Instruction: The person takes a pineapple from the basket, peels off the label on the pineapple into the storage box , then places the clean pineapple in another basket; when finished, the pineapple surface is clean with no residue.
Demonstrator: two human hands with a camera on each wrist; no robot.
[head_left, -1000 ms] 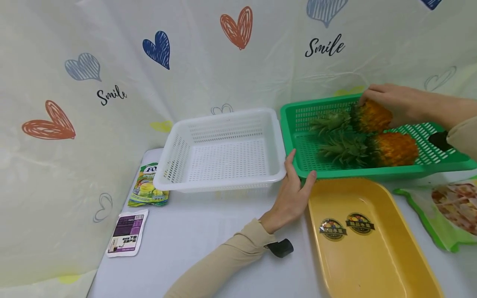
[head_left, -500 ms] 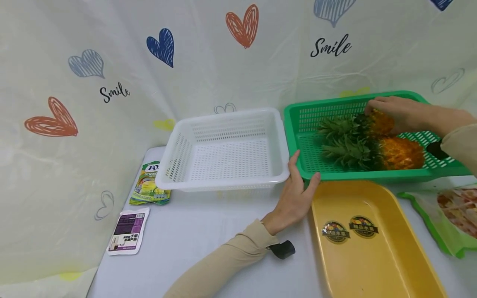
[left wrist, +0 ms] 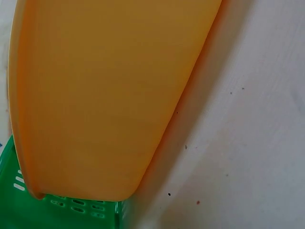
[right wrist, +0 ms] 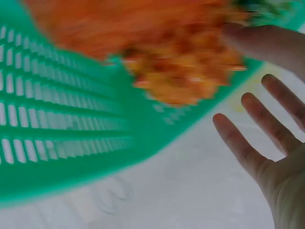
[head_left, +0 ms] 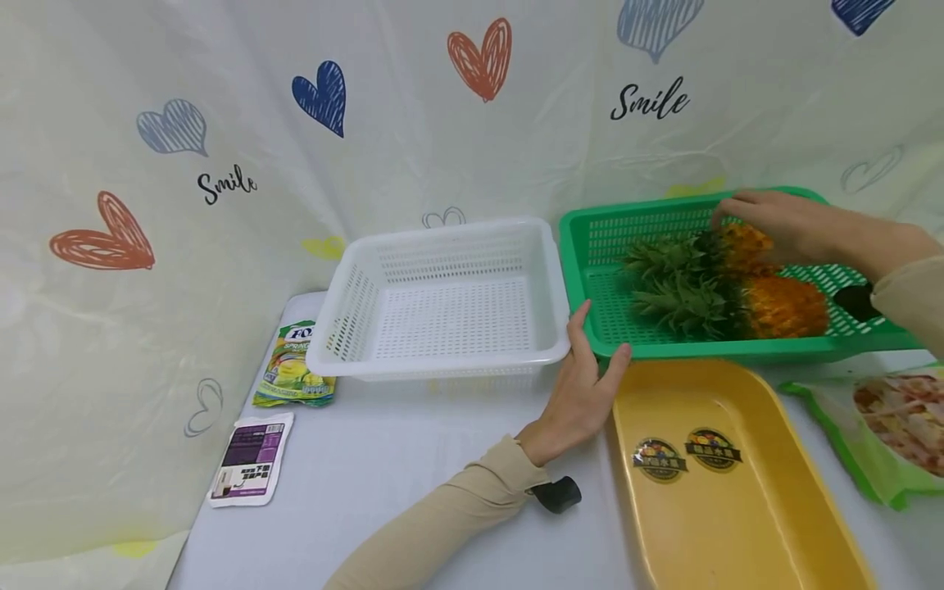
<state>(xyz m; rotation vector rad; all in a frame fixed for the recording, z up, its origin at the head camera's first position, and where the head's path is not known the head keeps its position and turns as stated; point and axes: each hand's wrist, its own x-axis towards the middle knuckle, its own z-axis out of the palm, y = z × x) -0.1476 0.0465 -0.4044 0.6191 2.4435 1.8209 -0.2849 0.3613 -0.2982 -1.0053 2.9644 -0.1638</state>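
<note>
Two pineapples with green leafy crowns lie side by side in the green basket (head_left: pixel 708 351). My right hand (head_left: pixel 792 225) is over the far pineapple (head_left: pixel 741 246), partly covering its orange body. In the right wrist view its fingers (right wrist: pixel 240 145) are spread and stand off the pineapple, while the thumb overlaps the fruit's edge. The near pineapple (head_left: pixel 785 307) lies just in front. Fingers straight and apart, my left hand (head_left: pixel 571 401) touches the corner where the white basket (head_left: pixel 442 366) meets the green one. The left wrist view does not show that hand.
A yellow tray (head_left: pixel 737 524) with two round stickers stands in front of the green basket. Right of it lies a green-edged bag (head_left: pixel 878 434). A green-yellow packet (head_left: pixel 295 369) and a purple-white packet (head_left: pixel 251 460) lie at the left edge. A heart-printed sheet hangs behind.
My right hand has come down with the far pineapple, which now sits lower in the green basket beside the near one. The left hand has stayed at the baskets' corner.
</note>
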